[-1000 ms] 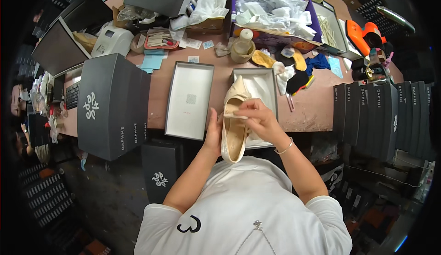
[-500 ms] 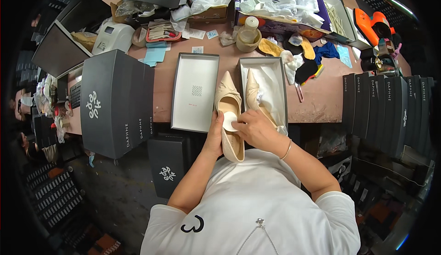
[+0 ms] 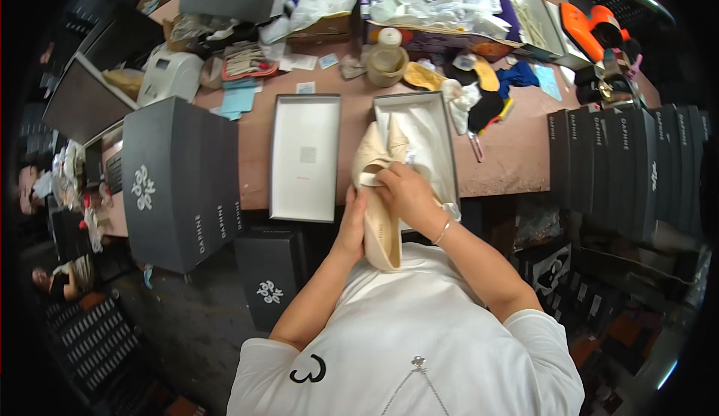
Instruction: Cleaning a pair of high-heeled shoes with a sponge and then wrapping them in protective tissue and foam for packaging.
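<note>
A beige pointed-toe shoe [image 3: 383,240] is held lengthwise in front of my chest, its toe pointing away from me. My left hand [image 3: 350,225] is closed round its left side. Inside the shoe's opening, the bent fingers of my right hand [image 3: 410,200] pinch a white pad [image 3: 369,179] near the toe end; my fingers hide part of it. Behind it, a second beige shoe [image 3: 398,143] lies in an open shoe box [image 3: 452,143] lined with white tissue paper. The box lid [image 3: 304,130], white inside, lies to the left.
Dark shoe boxes stand at the left [image 3: 180,191] and in a row at the right [image 3: 625,165]. Across the back are a purple carton [image 3: 498,45] of crumpled paper, a round tub [image 3: 387,71], and an orange tape dispenser [image 3: 583,32]. Cloths and a brush lie right of the open box.
My right hand has moved the white pad from mid-shoe forward toward the toe. It was seen flat and round before; now only its edge shows. The whole view has shifted slightly.
</note>
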Available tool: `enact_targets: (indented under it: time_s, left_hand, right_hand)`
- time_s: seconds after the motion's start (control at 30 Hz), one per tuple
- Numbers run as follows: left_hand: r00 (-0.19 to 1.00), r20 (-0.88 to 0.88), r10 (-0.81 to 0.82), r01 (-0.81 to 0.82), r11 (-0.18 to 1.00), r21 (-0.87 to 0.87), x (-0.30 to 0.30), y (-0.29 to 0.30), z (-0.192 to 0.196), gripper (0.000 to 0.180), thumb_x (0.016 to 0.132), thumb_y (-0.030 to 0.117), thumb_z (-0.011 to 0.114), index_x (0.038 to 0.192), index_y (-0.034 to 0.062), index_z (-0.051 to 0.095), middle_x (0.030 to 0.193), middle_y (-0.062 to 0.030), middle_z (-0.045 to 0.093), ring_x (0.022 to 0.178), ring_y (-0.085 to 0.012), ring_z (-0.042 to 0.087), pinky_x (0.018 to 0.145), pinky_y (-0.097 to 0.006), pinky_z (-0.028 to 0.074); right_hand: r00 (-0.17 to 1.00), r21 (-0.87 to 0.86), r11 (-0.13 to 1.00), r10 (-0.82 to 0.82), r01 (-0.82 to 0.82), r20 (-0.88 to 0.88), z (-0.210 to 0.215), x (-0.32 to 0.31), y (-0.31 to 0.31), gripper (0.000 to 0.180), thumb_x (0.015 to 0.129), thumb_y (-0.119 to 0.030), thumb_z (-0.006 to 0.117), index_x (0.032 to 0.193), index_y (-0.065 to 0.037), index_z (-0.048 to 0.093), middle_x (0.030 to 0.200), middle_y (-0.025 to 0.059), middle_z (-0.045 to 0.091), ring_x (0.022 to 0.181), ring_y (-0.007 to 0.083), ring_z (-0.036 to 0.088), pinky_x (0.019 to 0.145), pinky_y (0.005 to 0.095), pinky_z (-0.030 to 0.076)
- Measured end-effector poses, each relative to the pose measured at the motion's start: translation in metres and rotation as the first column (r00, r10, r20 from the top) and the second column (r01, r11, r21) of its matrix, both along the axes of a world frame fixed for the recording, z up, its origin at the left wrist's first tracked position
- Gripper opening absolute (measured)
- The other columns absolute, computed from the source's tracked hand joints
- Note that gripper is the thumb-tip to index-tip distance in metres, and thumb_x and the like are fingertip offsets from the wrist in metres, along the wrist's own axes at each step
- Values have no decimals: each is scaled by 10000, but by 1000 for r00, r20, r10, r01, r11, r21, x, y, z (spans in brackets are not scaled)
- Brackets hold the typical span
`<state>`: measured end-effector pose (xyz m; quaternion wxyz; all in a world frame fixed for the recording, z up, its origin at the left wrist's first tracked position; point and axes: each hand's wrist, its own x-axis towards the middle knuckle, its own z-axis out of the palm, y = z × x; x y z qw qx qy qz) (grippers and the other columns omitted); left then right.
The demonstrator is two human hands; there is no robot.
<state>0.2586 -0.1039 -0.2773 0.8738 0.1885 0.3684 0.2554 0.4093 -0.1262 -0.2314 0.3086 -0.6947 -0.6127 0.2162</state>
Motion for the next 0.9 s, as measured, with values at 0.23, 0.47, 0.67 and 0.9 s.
enact_targets:
  time_s: [0.23, 0.47, 0.67, 0.9]
  left_hand:
    - [1000, 23, -16, 20, 983, -181, -7, 8, 18, 558, 940, 418, 429, 1289, -16, 454, 1119, -214, 609, 942, -285, 644, 820, -377, 546]
    - [1000, 14, 4, -2, 991, -136, 16, 24, 22, 584, 953, 473, 430, 1327, 24, 425, 1158, -208, 591, 1016, -304, 620, 863, -406, 521]
    - [998, 58, 26, -20, 995, -101, 33, 7, 33, 561, 974, 446, 456, 1405, 140, 268, 1349, -110, 425, 1228, -263, 465, 997, -433, 433]
    - [992, -78, 101, -105, 994, -44, 27, -9, 47, 618, 981, 280, 484, 1473, 181, 124, 1427, -117, 322, 1293, -274, 392, 1040, -427, 387]
  right_hand:
    - [960, -103, 981, -136, 165, 243, -46, 59, -9, 309, 764, -174, 721, 989, -5, 593, 951, 168, 611, 806, 324, 634, 715, 399, 516]
    - [986, -217, 970, -79, 109, 145, -19, 63, -1, 229, 808, -38, 563, 1037, -20, 570, 907, 152, 585, 777, 346, 619, 697, 438, 512]
    - [966, 37, 999, 28, -39, 256, 0, 20, 29, 350, 795, -96, 583, 1143, -91, 554, 1203, 148, 505, 1158, 353, 455, 950, 504, 349]
    - [999, -151, 988, -34, 31, -21, -38, -12, 45, 789, 799, -109, 593, 1491, -197, 224, 1479, 238, 258, 1353, 409, 284, 1093, 545, 225]
